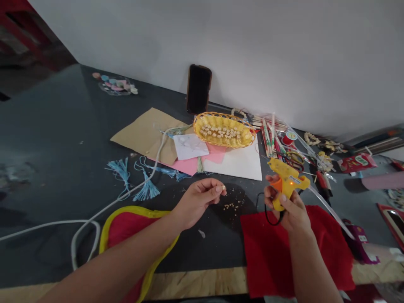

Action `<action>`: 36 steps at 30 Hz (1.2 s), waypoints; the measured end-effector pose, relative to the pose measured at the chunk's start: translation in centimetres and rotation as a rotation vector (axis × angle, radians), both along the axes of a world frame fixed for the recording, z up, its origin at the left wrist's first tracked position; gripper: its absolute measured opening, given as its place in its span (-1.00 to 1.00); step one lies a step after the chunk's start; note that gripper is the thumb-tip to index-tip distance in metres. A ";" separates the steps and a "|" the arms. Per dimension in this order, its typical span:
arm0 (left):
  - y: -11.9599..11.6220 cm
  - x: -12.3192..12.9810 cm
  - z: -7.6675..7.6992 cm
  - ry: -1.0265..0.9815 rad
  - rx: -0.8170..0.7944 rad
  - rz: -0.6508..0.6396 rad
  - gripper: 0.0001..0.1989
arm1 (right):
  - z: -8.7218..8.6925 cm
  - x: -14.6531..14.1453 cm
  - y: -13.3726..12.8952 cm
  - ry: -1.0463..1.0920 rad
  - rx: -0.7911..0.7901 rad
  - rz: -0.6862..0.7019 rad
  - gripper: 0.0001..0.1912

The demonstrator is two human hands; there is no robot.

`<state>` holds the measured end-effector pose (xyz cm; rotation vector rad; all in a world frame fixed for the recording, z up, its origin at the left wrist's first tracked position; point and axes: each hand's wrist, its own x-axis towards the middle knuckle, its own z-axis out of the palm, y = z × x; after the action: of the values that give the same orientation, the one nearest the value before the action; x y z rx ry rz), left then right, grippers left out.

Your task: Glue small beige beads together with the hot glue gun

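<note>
Between the thumb and fingertips of my left hand (202,200) is a tiny pale bead-like piece (224,187). My right hand (292,208) is wrapped around the handle of a yellow hot glue gun (287,179) with an orange trigger and a lit orange light. Its nozzle points up and left, and a clear glue stick (331,212) sticks out of its back. Small pale beads (232,206) lie scattered on the dark table between my hands. Beyond them a yellow woven basket (206,139) holds many small pale flower-like pieces.
Blue tassels (147,187) and a white cord (126,193) lie on the left. Brown paper (142,132) and white sheets lie under the basket. A phone (198,89) leans on the wall. Red cloth (265,248) lies beneath my right forearm, with craft supplies and a thread spool (288,138) beyond.
</note>
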<state>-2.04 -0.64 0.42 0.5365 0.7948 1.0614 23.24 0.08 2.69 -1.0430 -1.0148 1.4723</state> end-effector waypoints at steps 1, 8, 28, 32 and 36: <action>0.0 0.0 0.0 -0.005 -0.003 0.004 -0.75 | -0.1 0.0 -0.1 -0.025 0.017 0.012 -0.65; 0.2 -0.2 0.3 0.005 -0.011 0.045 -0.74 | -0.7 -0.2 -1.5 -0.197 0.112 0.218 -0.65; 0.0 -0.1 0.2 0.031 0.035 0.059 -0.70 | -1.6 -1.3 -2.9 -0.198 0.046 0.539 -0.62; 0.0 -0.1 0.3 0.029 0.034 0.048 -0.70 | -1.5 -1.4 -2.8 -0.217 0.057 0.528 -0.62; 0.0 -0.1 0.4 0.036 0.040 0.042 -0.71 | -1.4 -1.5 -2.8 -0.211 0.052 0.532 -0.62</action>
<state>-2.14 -0.64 0.78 0.5759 0.8205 1.1106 21.73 -2.70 1.29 -0.9456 -1.5605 1.7672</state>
